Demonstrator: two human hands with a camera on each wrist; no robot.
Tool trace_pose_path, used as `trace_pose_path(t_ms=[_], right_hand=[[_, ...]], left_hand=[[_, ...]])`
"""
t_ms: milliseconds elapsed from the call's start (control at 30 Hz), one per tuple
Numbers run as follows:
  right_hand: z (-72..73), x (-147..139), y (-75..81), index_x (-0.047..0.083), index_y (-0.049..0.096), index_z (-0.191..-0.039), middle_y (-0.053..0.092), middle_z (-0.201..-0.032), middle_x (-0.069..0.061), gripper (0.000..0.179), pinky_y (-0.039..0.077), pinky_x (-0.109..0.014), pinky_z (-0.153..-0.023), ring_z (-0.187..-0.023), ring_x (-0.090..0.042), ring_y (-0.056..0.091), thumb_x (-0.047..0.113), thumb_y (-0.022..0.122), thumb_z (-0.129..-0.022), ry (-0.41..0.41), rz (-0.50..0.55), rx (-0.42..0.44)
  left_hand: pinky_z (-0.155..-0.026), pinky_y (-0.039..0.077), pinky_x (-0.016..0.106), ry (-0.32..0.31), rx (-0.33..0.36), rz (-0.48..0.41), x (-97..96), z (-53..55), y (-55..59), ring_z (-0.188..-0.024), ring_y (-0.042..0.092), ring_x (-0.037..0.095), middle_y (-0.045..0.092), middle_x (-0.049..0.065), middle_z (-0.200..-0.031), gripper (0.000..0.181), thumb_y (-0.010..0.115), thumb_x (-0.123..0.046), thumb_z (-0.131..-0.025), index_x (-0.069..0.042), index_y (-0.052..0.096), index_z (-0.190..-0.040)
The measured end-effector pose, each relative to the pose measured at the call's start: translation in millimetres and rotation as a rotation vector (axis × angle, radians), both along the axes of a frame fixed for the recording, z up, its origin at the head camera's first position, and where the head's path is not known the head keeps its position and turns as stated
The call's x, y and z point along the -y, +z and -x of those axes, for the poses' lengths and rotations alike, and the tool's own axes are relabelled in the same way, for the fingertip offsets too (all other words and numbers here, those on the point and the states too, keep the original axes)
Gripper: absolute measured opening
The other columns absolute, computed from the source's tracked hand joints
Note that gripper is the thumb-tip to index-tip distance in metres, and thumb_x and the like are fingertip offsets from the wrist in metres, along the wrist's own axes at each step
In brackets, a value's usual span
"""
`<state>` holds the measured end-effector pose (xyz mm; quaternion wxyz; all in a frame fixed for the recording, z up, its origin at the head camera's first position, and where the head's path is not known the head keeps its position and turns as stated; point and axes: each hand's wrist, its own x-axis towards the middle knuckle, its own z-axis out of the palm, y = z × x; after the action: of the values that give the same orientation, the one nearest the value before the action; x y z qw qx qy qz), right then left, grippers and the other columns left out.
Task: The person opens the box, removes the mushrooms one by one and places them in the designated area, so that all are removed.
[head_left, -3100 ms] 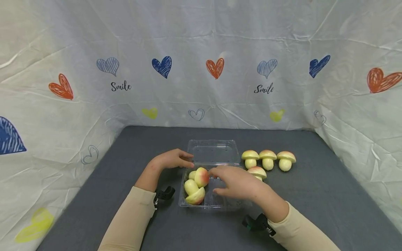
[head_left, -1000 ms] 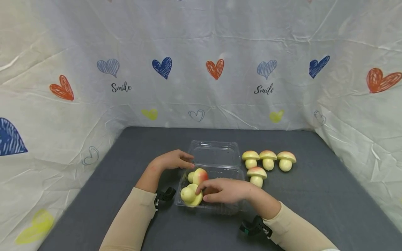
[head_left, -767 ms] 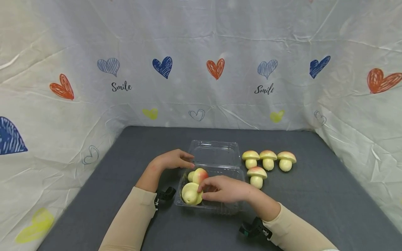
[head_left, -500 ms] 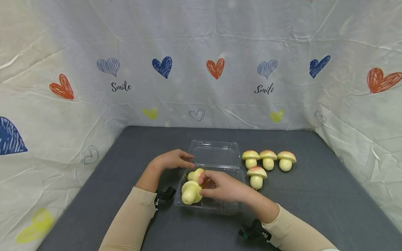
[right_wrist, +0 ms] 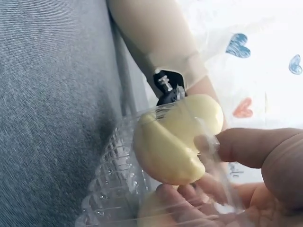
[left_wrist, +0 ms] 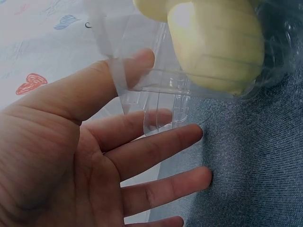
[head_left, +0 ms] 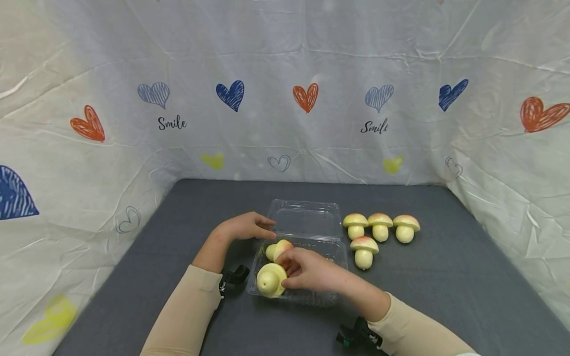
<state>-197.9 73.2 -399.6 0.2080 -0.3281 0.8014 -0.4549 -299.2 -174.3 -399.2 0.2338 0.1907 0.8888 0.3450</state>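
2 mushrooms in 1 clamshell, 4 on grey desk — left hand spread, right hand pinching boxed mushroom; heart-print sheet behind.

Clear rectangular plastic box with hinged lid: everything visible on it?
The clear rectangular plastic box looks thin and glossy, with ribbed walls. It sits on the dark grey table, its lid folded open on the far side. A reddish-capped, pale yellow mushroom-shaped piece lies far left inside; the right hand holds a second mushroom-shaped piece at the near-left corner. The left hand is by the left edge; contact unclear.
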Motion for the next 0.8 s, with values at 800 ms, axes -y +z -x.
trace_pose_path(t_ms=[800], right_hand=[[-11.4,9,-8.9,0.008,0.057,-0.119,0.068,-0.104,-0.002,0.033,0.058,-0.027,-0.076,-0.091,-0.018,0.07,0.012,0.077,-0.093,-0.108,-0.055,-0.056]], left_hand=[[-0.105,0.05,0.051,-0.001,0.0,-0.006,-1.3,-1.6,0.8,-0.13,0.057,0.031,0.053,0.012,-0.151,0.063,0.07,-0.04,-0.099,-0.01,0.053,-0.151]])
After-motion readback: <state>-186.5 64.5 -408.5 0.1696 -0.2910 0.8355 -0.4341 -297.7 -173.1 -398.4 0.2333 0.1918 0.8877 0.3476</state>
